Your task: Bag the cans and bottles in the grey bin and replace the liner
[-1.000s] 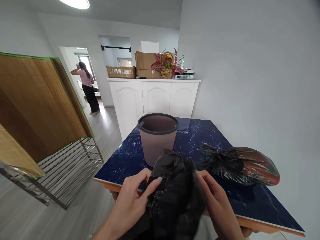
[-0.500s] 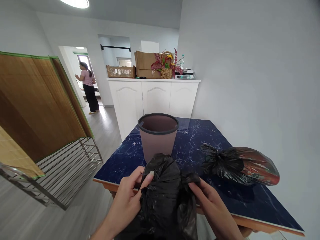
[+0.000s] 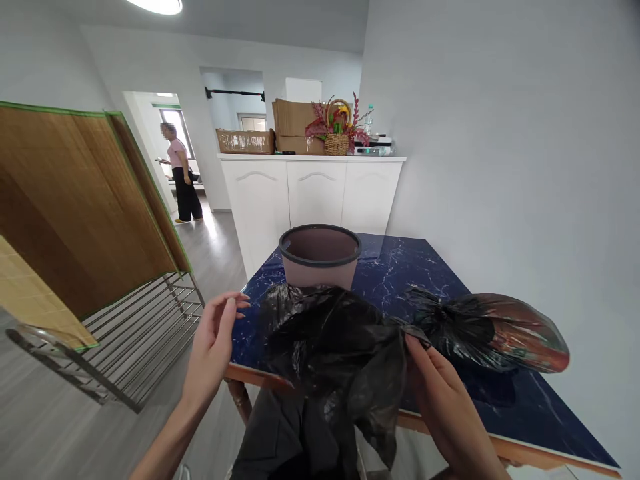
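Observation:
My right hand (image 3: 437,380) pinches the edge of a thin black garbage bag (image 3: 330,347), which spreads loosely in front of me over the table's near edge. To the left of the bag is my left hand (image 3: 215,340), its fingers loosely bent and apart with nothing in them. Behind the bag, a mauve trash can (image 3: 320,272) with a dark rim stands upright on the table; the bag hides its lower part. No liner shows inside it.
The blue marbled table (image 3: 395,267) carries a knotted black bundle of bags (image 3: 500,330) at the right. A metal rack (image 3: 150,333) with a brown mat (image 3: 75,207) stands left. Behind is a white cabinet (image 3: 315,190) bearing boxes and a flower basket (image 3: 336,143). A person (image 3: 183,173) stands at the far doorway.
My left hand has let go of the bag and moved left. The bag has spread wider across the can's front, while my right hand, still gripping it, has shifted slightly right. The distant person has turned.

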Motion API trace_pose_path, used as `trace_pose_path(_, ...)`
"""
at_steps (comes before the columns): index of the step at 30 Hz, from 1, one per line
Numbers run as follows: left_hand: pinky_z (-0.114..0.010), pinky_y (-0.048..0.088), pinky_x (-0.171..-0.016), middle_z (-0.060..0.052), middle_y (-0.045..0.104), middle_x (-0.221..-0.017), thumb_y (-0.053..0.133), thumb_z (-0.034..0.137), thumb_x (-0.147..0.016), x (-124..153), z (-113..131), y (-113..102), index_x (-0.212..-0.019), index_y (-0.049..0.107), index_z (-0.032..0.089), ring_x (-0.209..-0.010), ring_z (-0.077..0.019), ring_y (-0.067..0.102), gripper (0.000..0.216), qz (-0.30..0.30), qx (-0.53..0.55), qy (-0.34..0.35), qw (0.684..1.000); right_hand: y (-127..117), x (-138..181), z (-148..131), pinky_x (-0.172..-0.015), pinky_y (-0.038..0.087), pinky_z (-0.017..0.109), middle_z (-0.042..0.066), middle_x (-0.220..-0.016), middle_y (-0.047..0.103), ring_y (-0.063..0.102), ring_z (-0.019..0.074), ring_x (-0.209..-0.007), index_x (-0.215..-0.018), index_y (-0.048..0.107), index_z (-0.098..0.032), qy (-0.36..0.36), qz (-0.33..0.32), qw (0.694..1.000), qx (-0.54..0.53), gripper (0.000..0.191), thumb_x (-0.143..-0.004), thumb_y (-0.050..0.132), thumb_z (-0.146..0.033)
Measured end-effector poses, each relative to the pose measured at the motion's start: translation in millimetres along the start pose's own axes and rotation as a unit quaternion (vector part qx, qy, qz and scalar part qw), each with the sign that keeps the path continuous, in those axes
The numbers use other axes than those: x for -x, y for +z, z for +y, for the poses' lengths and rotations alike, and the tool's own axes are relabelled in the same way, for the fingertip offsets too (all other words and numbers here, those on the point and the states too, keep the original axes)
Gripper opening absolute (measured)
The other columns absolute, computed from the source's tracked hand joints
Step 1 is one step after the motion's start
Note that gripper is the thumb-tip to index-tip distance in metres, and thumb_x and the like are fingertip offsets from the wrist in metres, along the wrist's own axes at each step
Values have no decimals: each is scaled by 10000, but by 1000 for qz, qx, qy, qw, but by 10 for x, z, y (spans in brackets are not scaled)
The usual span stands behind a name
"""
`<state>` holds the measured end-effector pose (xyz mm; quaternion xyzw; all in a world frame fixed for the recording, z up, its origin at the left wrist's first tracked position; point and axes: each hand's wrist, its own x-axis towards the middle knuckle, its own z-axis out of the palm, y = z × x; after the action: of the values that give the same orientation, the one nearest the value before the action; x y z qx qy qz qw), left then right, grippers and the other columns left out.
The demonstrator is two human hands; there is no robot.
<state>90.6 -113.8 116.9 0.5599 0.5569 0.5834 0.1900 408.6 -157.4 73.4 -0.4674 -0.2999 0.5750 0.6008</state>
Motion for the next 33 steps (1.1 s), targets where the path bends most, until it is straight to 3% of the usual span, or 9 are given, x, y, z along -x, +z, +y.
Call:
trace_pose_path(2, -311, 519, -987, -50, 707, -1143, 546, 509, -1058, 70, 162, -18, -1110, 672, 249, -1085, -224, 666, 293, -12, -11, 54, 998, 88, -6, -37, -832, 582, 318, 66, -1046, 815, 727, 279, -1019, -1097, 827, -220, -13, -36, 999, 5, 524, -827, 819, -669)
trace_pose_path(5, -288, 531, -907, -40, 710, -1021, 508, 423, -1088, 193, 459, -26, -963, 692, 241, -986, -205, 673, 288, -173, -29, 141, 974, 226, 2, -105, -814, 579, 326, 70, -1004, 812, 730, 264, -942, -1038, 829, -223, -40, -102, 994, 19, 474, -883, 769, -667)
trace_pose_path(8, -291, 550, -884, -39, 735, -1080, 668, 473, -1005, 301, 672, 42, -1072, 705, 252, -989, -209, 688, 234, -354, -40, 148, 923, 335, 10, -166, -793, 582, 351, 80, -911, 802, 724, 258, -835, -968, 821, -202, -55, -154, 985, 49, 490, -933, 702, -676)
trace_pose_path(11, -266, 554, -827, -20, 756, -1042, 770, 466, -937, 345, 733, 141, -1036, 731, 262, -972, -202, 696, 230, -421, -66, 132, 895, 351, -14, -207, -813, 573, 351, 82, -870, 792, 711, 247, -802, -907, 803, -193, -84, -175, 977, 83, 511, -986, 629, -666)
trace_pose_path(15, -225, 485, -619, -19, 737, -862, 603, 446, -1046, 283, 685, 165, -856, 715, 230, -807, -180, 673, 309, -348, -86, 93, 929, 236, -58, -318, -818, 542, 309, 74, -904, 783, 688, 225, -822, -860, 775, -195, -128, -158, 967, 155, 493, -1015, 600, -629)
trace_pose_path(20, -245, 476, -689, -3, 695, -834, 528, 484, -1076, 201, 673, 101, -890, 674, 227, -774, -174, 630, 349, -231, -96, 77, 965, 143, -12, -521, -718, 517, 270, 43, -850, 744, 643, 189, -750, -883, 730, -216, -165, -158, 934, 274, 508, -1058, 483, -624)
trace_pose_path(24, -252, 484, -746, 3, 687, -855, 474, 468, -1099, 180, 742, 100, -917, 643, 234, -795, -170, 629, 341, -191, -80, 84, 975, 131, 31, -560, -621, 463, 260, 13, -761, 694, 645, 187, -725, -939, 699, -242, -220, -131, 882, 397, 378, -1053, 498, -540)
trace_pose_path(28, -239, 479, -672, 22, 617, -769, 497, 495, -1084, 189, 819, 66, -884, 604, 239, -710, -156, 573, 343, -150, -52, 76, 984, 69, 13, -512, -562, 422, 256, -3, -800, 686, 663, 184, -708, -1106, 660, -274, -270, -77, 836, 472, 221, -1007, 551, -439)
trace_pose_path(33, -214, 453, -525, 50, 509, -655, 580, 607, -1023, 253, 892, 10, -880, 587, 242, -561, -129, 505, 392, -176, 79, -25, 981, -19, -73, -426, -595, 399, 261, -74, -705, 572, 603, 156, -597, -1073, 554, -281, -301, -28, 749, 589, 208, -874, 540, -220)
